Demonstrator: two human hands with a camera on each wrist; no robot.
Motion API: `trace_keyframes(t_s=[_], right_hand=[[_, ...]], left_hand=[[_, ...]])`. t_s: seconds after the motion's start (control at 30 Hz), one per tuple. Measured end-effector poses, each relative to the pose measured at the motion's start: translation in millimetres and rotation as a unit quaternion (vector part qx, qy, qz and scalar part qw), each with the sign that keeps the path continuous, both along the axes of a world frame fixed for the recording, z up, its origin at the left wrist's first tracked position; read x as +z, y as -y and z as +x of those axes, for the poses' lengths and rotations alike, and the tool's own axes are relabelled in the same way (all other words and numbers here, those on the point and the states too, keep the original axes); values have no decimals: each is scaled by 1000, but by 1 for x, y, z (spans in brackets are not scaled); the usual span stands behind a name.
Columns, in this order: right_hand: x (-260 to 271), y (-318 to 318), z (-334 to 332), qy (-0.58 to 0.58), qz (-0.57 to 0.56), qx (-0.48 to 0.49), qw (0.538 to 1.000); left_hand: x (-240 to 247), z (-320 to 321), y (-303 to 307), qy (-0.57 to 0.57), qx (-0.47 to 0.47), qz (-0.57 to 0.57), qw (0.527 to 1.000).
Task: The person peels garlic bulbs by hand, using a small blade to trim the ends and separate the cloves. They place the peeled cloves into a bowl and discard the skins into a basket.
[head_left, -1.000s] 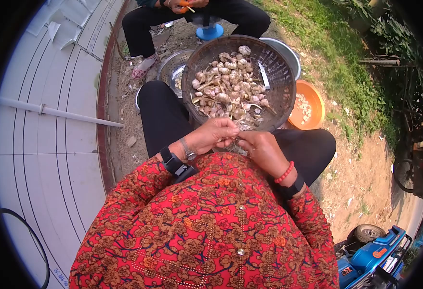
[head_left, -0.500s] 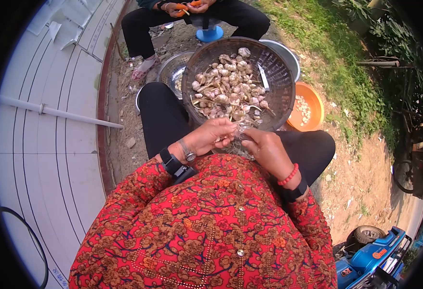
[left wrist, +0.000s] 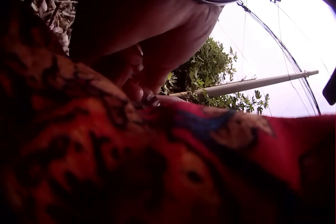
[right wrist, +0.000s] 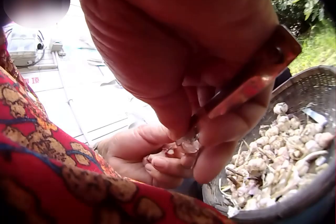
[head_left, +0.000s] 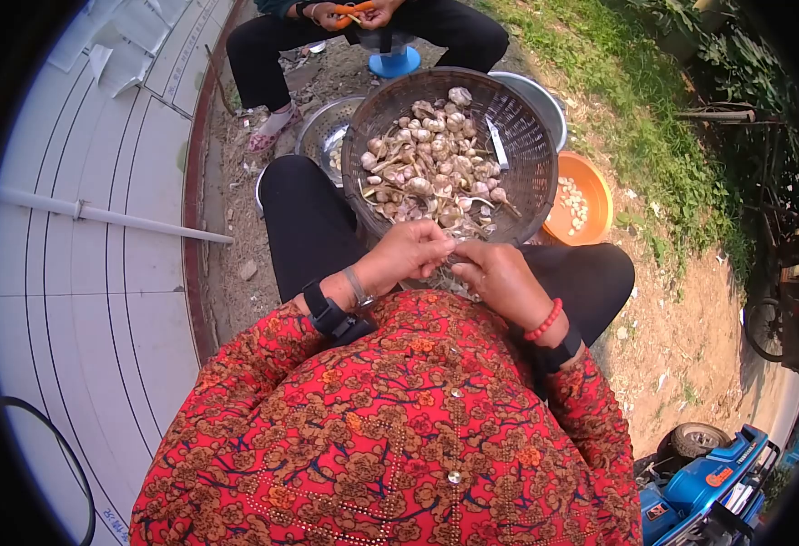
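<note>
Two hands meet just short of basket [head_left: 529, 173] near rim. Left hand [head_left: 409, 255] pinches garlic clove [right wrist: 185, 145]. Right hand [head_left: 500, 278] grips knife [right wrist: 252, 79], blade tip at clove from right.

The person's forearms angle inward from bent elbows and meet just in front of the chest. The left hand [head_left: 413, 250] lies palm down, fingers curled into a pinch. The right hand [head_left: 500, 273] faces it, knuckles up, with fingers and thumb curled tight. The fingertips of the two hands touch. Both wrists are bent slightly inward.
</note>
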State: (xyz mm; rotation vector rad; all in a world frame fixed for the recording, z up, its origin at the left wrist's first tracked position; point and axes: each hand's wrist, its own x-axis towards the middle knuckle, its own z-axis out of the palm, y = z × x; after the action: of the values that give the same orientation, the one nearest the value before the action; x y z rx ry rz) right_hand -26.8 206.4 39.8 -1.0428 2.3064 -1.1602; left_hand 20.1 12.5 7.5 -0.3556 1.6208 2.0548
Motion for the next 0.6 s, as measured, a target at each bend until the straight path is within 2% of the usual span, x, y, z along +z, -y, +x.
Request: trace_keyframes(t_s=[0.17, 0.37, 0.47, 0.6], right_hand=[[-6, 1, 0, 16, -14, 2, 1000], [-32, -10, 1, 89, -42, -78, 992], [-26, -12, 1, 212, -64, -89, 971], [-24, -12, 2, 200, -68, -88, 973]], left_hand=[[1, -1, 1, -13, -20, -7, 1000], [-14, 0, 9, 12, -25, 68, 997], [-5, 0, 4, 28, -2, 99, 995], [-13, 1, 9, 32, 7, 131, 991]])
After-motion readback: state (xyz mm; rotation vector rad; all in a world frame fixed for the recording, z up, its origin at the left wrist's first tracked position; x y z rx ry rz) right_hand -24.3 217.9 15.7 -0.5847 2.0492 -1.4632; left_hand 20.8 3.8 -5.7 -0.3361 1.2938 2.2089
